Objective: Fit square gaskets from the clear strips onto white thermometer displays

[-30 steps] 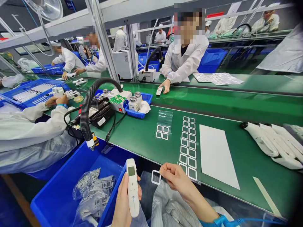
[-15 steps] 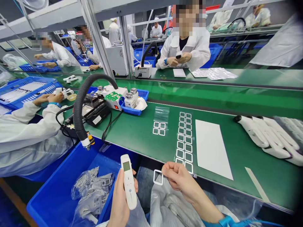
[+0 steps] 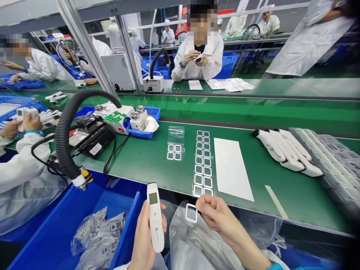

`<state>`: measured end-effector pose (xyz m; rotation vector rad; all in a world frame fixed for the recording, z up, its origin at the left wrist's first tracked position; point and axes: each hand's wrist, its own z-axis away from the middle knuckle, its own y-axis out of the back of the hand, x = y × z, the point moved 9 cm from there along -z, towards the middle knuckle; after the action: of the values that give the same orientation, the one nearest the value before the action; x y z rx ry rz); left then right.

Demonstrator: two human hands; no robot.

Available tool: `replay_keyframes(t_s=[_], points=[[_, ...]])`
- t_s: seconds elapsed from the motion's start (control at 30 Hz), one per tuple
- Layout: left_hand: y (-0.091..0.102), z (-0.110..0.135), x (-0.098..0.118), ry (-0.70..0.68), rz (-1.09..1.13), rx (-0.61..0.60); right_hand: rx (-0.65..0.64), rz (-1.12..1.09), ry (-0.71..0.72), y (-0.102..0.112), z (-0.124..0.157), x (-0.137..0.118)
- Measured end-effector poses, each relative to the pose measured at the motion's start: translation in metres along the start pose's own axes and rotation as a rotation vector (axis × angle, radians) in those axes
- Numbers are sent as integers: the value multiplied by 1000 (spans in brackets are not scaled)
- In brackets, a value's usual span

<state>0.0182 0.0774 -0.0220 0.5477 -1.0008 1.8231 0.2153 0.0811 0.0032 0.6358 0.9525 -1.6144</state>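
Observation:
My left hand point(image 3: 143, 236) is wrapped round a white handheld thermometer point(image 3: 156, 221), held upright with its small grey screen facing me. Between thumb and forefinger, my right hand point(image 3: 215, 213) pinches a white square frame sticker point(image 3: 191, 213) by its right side. The sticker hangs just right of the thermometer, apart from it, above my lap. On the green bench beyond lies a clear sheet with two columns of the same square frames point(image 3: 203, 161). Left of it, a smaller clear piece carries several more frames point(image 3: 174, 152).
A white paper sheet point(image 3: 232, 168) and several white thermometers point(image 3: 287, 152) lie to the right. At left stand a black flexible hose point(image 3: 63, 138), a blue tray with bottles point(image 3: 143, 132), and a blue bin point(image 3: 132, 210) holding bagged parts. Co-workers sit at left and across.
My view has turned to the right, so the bench things sit further left. Both hands keep their holds; the sticker is slightly more tilted. The co-worker across has raised a hand to the held device.

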Motion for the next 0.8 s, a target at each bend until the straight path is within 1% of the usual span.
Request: replay_keyframes(t_s=[0.1, 0.2, 0.3, 0.43, 0.53, 0.63, 0.7, 0.8], points=[[-9, 0, -4, 22, -12, -8, 13, 8, 16, 4, 1, -2], [-25, 2, -11, 93, -21, -58, 32, 35, 52, 8, 0, -7], [-41, 4, -18, 166, -21, -113, 71, 111, 161, 11, -4, -22], [-58, 3, -23, 179, -50, -166, 105, 258, 332, 6, -7, -47], [-67, 3, -23, 178, -74, -208, 49, 322, 374, -7, -7, -56], [-72, 4, -22, 179, -89, -219, -47, 344, 351, -19, -9, -54], [-74, 5, -21, 181, -92, -217, -78, 341, 340, -23, -11, -52], [-75, 5, -21, 187, -93, -212, -78, 354, 351, -23, -13, -51]])
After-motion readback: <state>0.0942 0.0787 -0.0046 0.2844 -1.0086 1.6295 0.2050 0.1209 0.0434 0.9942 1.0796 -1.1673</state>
